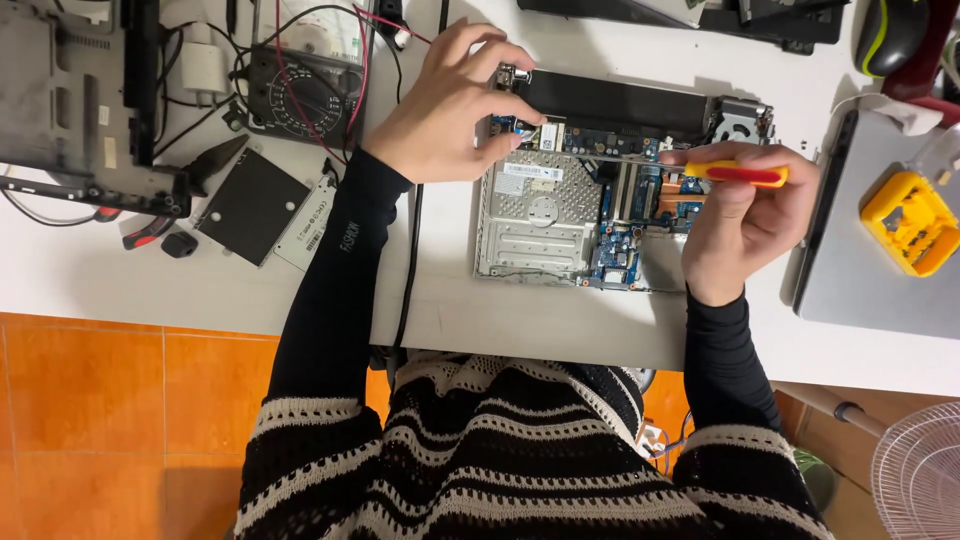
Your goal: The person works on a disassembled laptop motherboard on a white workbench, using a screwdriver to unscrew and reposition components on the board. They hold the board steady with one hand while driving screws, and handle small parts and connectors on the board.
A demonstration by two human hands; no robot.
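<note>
An opened laptop base (540, 225) lies on the white table, its blue circuit board (640, 190) and long black battery (615, 100) exposed. My left hand (450, 105) rests on the upper left part of the board, with the fingertips pinching a small white card (550, 136) there. My right hand (745, 215) holds a red and yellow screwdriver (745, 175) level over the right side of the board, its thin shaft pointing left toward the card.
At the left lie a black drive (250, 205), pliers (175, 195), a multimeter with red and black leads (305, 75) and another dismantled chassis (70, 100). A grey laptop lid (860, 280) carrying a yellow bit holder (910, 220) sits at the right. A black cable (412, 240) runs down the table.
</note>
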